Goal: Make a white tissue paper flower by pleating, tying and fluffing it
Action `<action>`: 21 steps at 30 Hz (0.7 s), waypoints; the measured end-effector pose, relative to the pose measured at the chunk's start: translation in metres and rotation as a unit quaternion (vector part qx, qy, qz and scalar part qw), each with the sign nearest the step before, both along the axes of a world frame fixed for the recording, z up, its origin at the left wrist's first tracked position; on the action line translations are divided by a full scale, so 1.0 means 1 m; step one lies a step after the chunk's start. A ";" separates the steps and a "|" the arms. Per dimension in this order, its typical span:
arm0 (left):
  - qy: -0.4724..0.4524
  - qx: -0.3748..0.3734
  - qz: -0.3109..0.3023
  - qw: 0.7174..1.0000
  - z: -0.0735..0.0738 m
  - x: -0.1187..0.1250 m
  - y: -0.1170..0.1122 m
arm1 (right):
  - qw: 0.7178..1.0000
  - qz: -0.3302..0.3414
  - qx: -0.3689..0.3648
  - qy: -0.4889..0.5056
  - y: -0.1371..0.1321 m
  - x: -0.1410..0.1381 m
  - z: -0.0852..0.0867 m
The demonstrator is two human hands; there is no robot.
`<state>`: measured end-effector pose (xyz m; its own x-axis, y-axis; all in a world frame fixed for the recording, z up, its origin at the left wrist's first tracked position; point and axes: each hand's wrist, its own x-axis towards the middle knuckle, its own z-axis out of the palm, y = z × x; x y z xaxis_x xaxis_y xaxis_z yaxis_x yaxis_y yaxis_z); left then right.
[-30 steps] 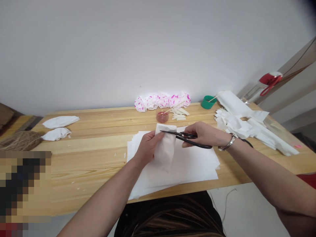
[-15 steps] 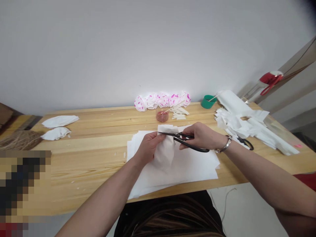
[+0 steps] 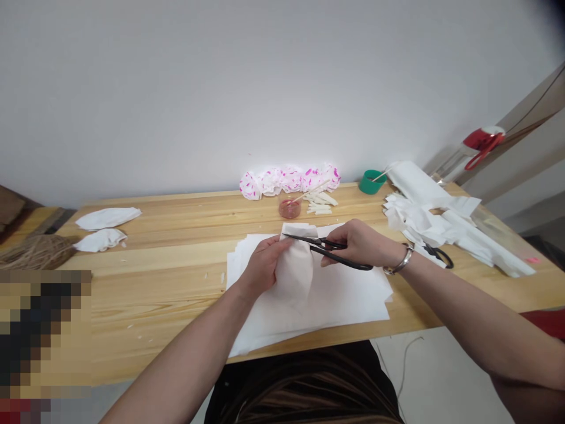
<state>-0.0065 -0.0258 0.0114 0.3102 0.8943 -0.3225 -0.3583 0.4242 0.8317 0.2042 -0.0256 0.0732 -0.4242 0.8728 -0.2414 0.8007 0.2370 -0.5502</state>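
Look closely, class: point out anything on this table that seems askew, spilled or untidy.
No spill shows. The stacked white sheets lie askew, edges not lined up, and small white scraps litter the wooden tabletop left of them, looking untidy.

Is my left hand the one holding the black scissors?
No, your right hand grips the black scissors, while your left hand holds the folded white piece at their blades.
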 end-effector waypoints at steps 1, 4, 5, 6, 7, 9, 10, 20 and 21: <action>-0.002 0.000 -0.002 1.000 0.000 0.000 0.000 | 1.000 0.005 0.002 -0.002 0.000 0.000 0.000; -0.008 0.000 -0.013 1.000 0.000 0.001 -0.001 | 1.000 0.024 0.014 -0.009 0.001 0.001 0.001; -0.010 0.000 -0.019 1.000 0.000 0.001 -0.001 | 0.999 0.028 0.017 -0.011 0.001 0.001 0.002; -0.014 -0.001 -0.026 1.000 -0.001 0.001 -0.001 | 0.999 0.030 0.019 -0.013 0.001 0.001 0.002; -0.017 -0.003 -0.035 0.999 -0.001 0.000 -0.001 | 0.999 0.032 0.020 -0.014 0.001 0.000 0.002; -0.020 -0.010 -0.051 0.998 -0.002 -0.001 -0.002 | 0.999 0.031 0.021 -0.016 0.001 0.000 0.003; -0.020 -0.013 -0.056 0.998 -0.003 -0.001 -0.002 | 0.999 0.028 0.023 -0.016 0.001 0.000 0.002; -0.005 -0.007 -0.077 0.997 0.001 -0.001 -0.001 | 0.999 0.015 0.039 -0.008 -0.004 0.002 -0.004; -0.002 -0.008 -0.084 0.996 0.002 -0.001 -0.001 | 0.999 0.011 0.045 -0.014 -0.004 0.002 -0.005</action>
